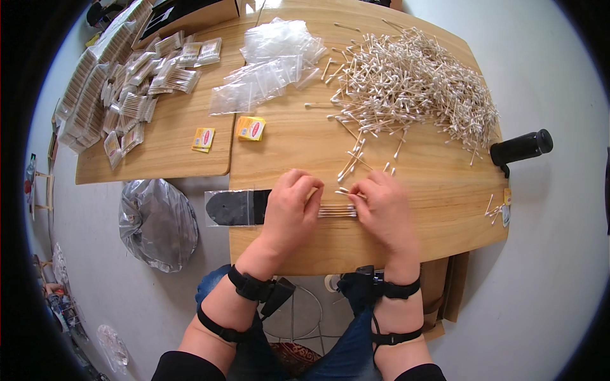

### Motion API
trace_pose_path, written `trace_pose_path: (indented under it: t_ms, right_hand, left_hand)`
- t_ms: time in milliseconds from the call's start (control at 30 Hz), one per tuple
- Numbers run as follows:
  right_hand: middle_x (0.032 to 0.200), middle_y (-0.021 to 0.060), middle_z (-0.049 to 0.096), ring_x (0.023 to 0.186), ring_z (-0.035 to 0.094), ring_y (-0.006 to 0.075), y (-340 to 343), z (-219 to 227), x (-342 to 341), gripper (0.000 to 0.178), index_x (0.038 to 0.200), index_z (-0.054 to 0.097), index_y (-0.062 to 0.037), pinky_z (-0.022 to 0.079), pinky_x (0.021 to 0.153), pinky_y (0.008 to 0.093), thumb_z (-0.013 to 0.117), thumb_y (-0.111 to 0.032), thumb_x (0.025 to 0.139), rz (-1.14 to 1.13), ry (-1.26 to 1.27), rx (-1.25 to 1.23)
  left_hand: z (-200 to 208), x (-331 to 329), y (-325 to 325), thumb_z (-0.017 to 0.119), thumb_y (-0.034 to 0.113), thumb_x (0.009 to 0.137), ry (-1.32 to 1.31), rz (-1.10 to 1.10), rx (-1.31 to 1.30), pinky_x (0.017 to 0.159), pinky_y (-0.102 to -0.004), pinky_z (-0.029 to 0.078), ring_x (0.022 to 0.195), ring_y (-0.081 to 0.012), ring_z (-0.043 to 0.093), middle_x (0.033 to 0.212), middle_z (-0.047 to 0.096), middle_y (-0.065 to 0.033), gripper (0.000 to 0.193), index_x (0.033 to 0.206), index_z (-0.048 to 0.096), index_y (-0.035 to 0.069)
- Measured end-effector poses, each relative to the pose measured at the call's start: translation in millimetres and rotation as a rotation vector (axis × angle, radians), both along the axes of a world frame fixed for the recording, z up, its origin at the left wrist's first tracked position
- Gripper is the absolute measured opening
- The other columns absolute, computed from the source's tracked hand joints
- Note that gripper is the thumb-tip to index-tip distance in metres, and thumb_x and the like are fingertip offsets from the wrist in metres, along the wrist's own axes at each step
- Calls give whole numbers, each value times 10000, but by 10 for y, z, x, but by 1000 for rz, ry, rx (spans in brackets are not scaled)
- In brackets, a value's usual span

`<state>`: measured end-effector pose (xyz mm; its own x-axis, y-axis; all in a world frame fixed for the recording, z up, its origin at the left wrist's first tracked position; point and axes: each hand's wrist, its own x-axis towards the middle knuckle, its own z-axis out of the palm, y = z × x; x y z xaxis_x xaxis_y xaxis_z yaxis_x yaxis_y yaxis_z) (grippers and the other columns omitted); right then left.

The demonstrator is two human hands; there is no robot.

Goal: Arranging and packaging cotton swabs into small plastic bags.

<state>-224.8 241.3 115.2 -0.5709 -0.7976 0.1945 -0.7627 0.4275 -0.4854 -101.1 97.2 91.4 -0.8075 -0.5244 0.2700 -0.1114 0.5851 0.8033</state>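
Note:
A short row of cotton swabs (337,211) lies side by side on the table, between my two hands. My right hand (385,204) is closed in a pinch on a loose cotton swab (346,192), whose white tip points left just above the row. My left hand (291,204) is closed over the left ends of the row, fingertips pressed together; what they pinch is hidden. Beside my left hand, a flat black strip with a rounded end (230,208) sits partly inside a clear plastic bag (211,221). Several single swabs (353,157) are scattered just beyond my hands.
A large heap of cotton swabs (413,82) covers the far right. Clear zip bags (273,70), small yellow cards (251,128) and filled swab packets (136,105) lie farther left. A black cylinder (521,147) juts from the right edge. A grey plastic-lined bin (157,222) stands below left.

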Motion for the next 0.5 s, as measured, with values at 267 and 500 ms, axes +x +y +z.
trace_pose_path:
  t_ms: [267,500]
  right_hand:
    - [824,84,579,834,579,291,-14,-53,-3,108,796,636,-77,479,713,404,726,-114,750,-81,-42,-41]
    - [824,82,581,824,579,288,52,-3,-20,134,786,635,-79,477,698,398,742,-84,706,-107,-35,-3]
  left_hand:
    - [-74,-21,-4,644,35,824,28,-9,-100,769,-406,473,861,-320,584,880,605,-120,66,890,639,27]
    - [-90,-11,-9,669,38,812,14,-65,-218,794,-389,484,901,-295,595,958,620,-109,209,1019,690,61]
